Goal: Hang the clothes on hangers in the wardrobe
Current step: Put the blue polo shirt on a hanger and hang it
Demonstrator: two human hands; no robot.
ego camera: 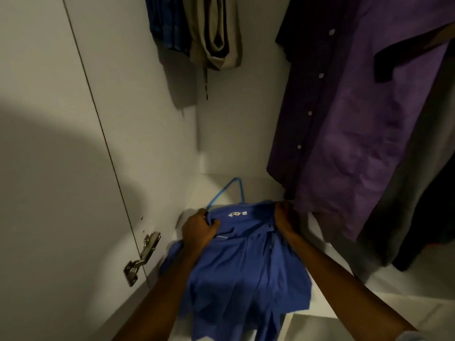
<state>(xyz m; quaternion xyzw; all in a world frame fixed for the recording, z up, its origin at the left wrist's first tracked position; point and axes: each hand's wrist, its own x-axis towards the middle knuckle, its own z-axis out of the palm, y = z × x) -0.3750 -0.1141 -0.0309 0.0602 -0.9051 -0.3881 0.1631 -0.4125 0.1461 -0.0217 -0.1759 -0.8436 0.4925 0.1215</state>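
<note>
While both forearms reach in from below, the blue shirt [243,262] lies spread on the white wardrobe floor [258,188], its hem trailing toward me over the front edge and its collar pointing to the back; the left hand [200,231] has its fingers curled round the fabric at the left shoulder, just where the blue hanger [222,191] disappears into the neck; the right hand [285,219] grips the opposite shoulder, though its fingertips are tucked under cloth and I cannot tell quite how they lie. Just beyond the collar the hanger's hook pokes out over the floor; so the hanger looks at least partly threaded inside the shirt, and I judge this garment to be midway through: seated or nearly so, but not yet lifted to a rail, which is out of view.

To the left stands the open door [49,168] with its metal hinge [142,257]. Farther back and higher, the work already done shows; a purple shirt [357,131] hangs at the right with darker clothes behind it, its hem close beside the right hand; against the back wall hang beige trousers [214,33] and a dark blue garment [162,20]. What remains, as far as I can see, is to square the shoulders, raise the shirt and hook it up; whether more clothes wait elsewhere I cannot say.
</note>
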